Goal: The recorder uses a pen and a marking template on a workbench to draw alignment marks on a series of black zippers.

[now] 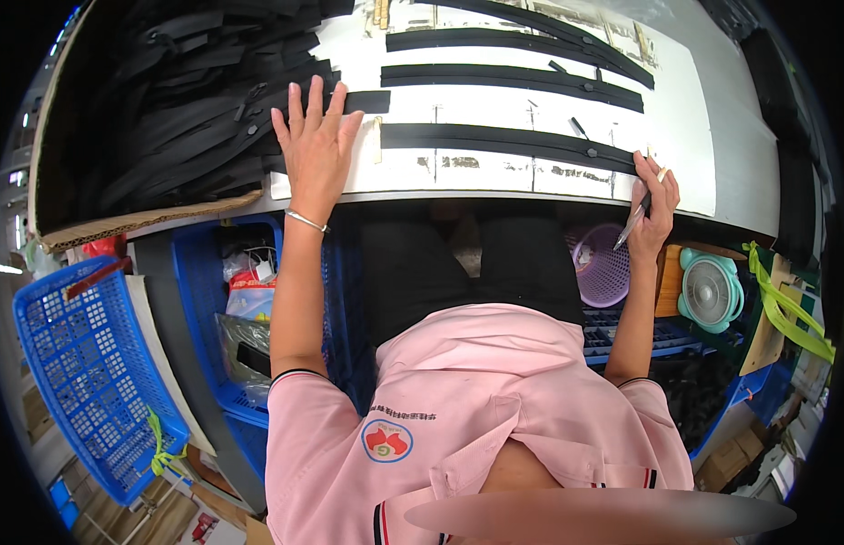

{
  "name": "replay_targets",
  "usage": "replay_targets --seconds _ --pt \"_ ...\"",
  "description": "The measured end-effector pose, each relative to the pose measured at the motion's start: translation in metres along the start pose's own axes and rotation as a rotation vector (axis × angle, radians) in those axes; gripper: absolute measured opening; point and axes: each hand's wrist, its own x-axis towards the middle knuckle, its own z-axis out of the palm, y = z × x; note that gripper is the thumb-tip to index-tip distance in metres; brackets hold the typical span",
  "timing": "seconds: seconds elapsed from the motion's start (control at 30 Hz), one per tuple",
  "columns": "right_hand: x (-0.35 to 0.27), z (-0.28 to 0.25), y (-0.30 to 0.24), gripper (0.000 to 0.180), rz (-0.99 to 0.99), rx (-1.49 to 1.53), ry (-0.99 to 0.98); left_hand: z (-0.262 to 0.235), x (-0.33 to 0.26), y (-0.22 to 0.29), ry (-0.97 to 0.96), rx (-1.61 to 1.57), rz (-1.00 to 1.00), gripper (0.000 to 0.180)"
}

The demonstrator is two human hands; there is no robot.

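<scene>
Pressing flat, open left hand (315,145) pins zipper strip (508,143); right hand (653,204) grips a pen (632,221) at its end.

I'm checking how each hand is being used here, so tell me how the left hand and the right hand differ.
The left hand lies flat, fingers spread, on the left end of a black zipper strip; the right hand is curled at the strip's right end. The left hand holds nothing, while the right hand grips a slim silver tool. The left wrist wears a thin bracelet; the right shows none. Both rest at the near edge of the white table.
</scene>
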Motion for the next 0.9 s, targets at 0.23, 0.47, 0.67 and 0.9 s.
replay_targets --seconds 0.23,0.47,0.67,0.9 --pt "0.003 -0.003 -0.003 0.031 0.0 -0.013 -0.021 0.001 -0.001 0.008 -0.01 -0.07 -0.043 0.065" --pt "0.004 -0.003 -0.006 0.032 0.01 -0.026 -0.03 -0.001 -0.001 0.026 0.053 -0.059 -0.098 0.078" --pt "0.002 -0.003 -0.006 0.031 0.024 -0.019 -0.034 -0.016 -0.01 0.053 0.334 -0.267 -0.01 0.056" --pt "0.002 -0.001 -0.006 0.031 0.017 -0.005 -0.014 -0.011 -0.049 0.091 0.046 -0.348 0.077 0.048"
